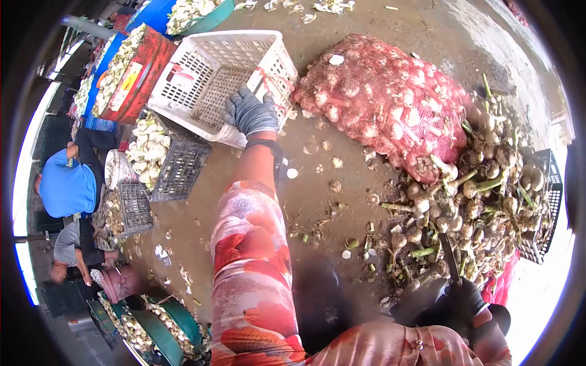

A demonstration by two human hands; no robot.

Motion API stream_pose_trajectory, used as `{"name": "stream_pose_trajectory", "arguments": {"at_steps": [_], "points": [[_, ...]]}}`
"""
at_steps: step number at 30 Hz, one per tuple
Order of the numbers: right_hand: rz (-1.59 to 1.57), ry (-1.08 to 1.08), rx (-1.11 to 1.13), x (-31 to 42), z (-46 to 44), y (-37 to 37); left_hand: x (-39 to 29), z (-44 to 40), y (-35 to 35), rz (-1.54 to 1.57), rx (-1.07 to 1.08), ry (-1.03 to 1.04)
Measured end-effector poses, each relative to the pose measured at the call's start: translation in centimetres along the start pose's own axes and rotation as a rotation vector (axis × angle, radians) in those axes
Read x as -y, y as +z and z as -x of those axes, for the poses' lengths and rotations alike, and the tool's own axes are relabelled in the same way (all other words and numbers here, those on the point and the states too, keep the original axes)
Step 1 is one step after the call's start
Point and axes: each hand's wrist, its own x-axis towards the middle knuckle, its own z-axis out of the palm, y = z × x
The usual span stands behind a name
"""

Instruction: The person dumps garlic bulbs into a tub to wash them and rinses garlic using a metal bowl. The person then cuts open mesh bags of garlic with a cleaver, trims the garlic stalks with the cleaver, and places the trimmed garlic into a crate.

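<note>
My left hand, in a grey glove, reaches over the near corner of a white plastic crate. Its fingers are stretched and slightly apart, with nothing visible in them; whether the palm touches the rim I cannot tell. Inside the crate only the slotted walls and bottom show. Low on the right, my right hand, in a dark glove, grips a knife whose blade points at a heap of garlic bulbs with stems. A red mesh sack full of garlic lies beside the heap.
A black crate and a red tub hold garlic at the left. Green tubs stand lower left. Two people sit there, one in a blue shirt. Trimmings litter the wet floor. Another black crate stands behind the heap.
</note>
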Motion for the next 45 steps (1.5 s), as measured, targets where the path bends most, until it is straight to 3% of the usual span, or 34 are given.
{"name": "stream_pose_trajectory", "arguments": {"at_steps": [4, 5, 6, 7, 9, 10, 13, 15, 17, 18, 20, 21, 23, 25, 27, 29, 30, 32, 34, 36, 38, 39, 41, 43, 44, 45], "points": [[0.105, -0.103, 0.084, 1.0, -2.0, -0.9, 3.2, -5.3, 1.7, -0.026, -0.039, 0.000], [0.106, -0.080, 0.093, 0.8, -2.3, -0.6, 4.6, -7.2, 2.0, -0.004, 0.048, -0.031], [0.015, -0.071, 0.067, 0.8, -2.7, -0.1, 7.1, -9.0, 3.6, 0.088, -0.067, 0.026], [-0.016, -0.082, 0.056, 1.0, -3.1, -0.1, 7.8, -10.2, 1.1, 0.222, 0.153, -0.007], [-0.076, -0.107, 0.034, 1.5, -4.0, -0.2, 9.7, -10.9, 1.5, 0.074, 0.061, 0.115], [0.025, -0.025, 0.096, 3.9, -5.1, -2.7, 10.4, -10.8, 1.8, 0.117, 0.111, 0.108], [-0.028, -0.173, 0.192, 1.5, -5.4, -4.8, 12.7, -10.6, 2.2, 0.253, 0.181, 0.065], [-0.725, 0.250, 0.180, 0.7, -4.0, -1.3, 15.6, -7.3, 1.2, 0.381, 0.219, 0.103], [-1.091, 0.485, 0.179, 0.3, -3.2, 0.1, 17.5, -3.2, -1.3, 0.247, 0.292, 0.095], [-0.800, 0.307, 0.109, -0.1, -3.1, -0.2, 17.3, -0.5, -3.2, 0.290, 0.268, 0.170], [-0.529, 0.196, 0.093, -0.2, -2.1, -1.2, 16.7, 4.8, -5.9, 0.313, 0.271, 0.315], [-0.741, 0.293, 0.060, 0.6, -2.2, -1.9, 16.9, 7.1, -6.5, 0.292, 0.293, 0.389], [-1.116, 0.505, -0.051, 1.0, -2.6, -3.2, 17.2, 11.8, -7.5, 0.384, 0.469, 0.262], [-1.173, 0.592, 0.098, 0.1, -1.8, -5.5, 16.7, 15.5, -8.6, 0.525, 0.549, 0.228], [-1.424, 0.628, -0.012, 0.3, -0.9, -7.2, 16.9, 17.3, -9.8, 0.657, 0.566, 0.194], [-1.701, 0.694, -0.070, -0.2, 0.8, -7.4, 17.8, 18.2, -11.4, 0.731, 0.730, 0.042], [-1.702, 0.670, -0.121, -0.1, 1.3, -8.3, 16.5, 17.4, -12.6, 0.589, 0.875, 0.072], [-1.690, 0.584, -0.251, -0.2, 2.0, -9.0, 9.2, 18.3, -15.9, 0.012, 0.343, 0.741], [-1.657, 0.404, -0.446, 0.3, 2.5, -8.7, 1.4, 20.7, -17.9, 0.321, 0.511, 0.777], [-1.704, 0.334, -0.484, 1.0, 3.6, -9.1, -4.5, 23.6, -16.7, 0.683, 1.100, 0.553], [-1.549, 0.437, -0.451, 2.0, 4.8, -9.8, -8.3, 27.4, -9.6, 1.240, 1.614, -0.084], [-1.454, 0.491, -0.461, 2.5, 5.4, -9.8, -10.7, 29.1, -6.2, 1.039, 1.569, 0.160], [-1.271, 0.420, -0.627, 2.4, 5.8, -7.4, -14.9, 32.9, -2.3, 0.921, 1.317, 0.404], [-0.990, 0.428, -0.704, 2.1, 5.5, -6.2, -18.3, 35.9, -1.0, 0.625, 1.021, 0.552], [-0.832, 0.414, -0.699, 0.9, 5.0, -4.4, -19.1, 37.3, 1.5, 0.757, 0.966, 0.505], [-0.941, 0.455, -0.575, 1.0, 5.1, -5.6, -19.8, 37.4, 2.2, 0.790, 0.853, 0.573]]}}
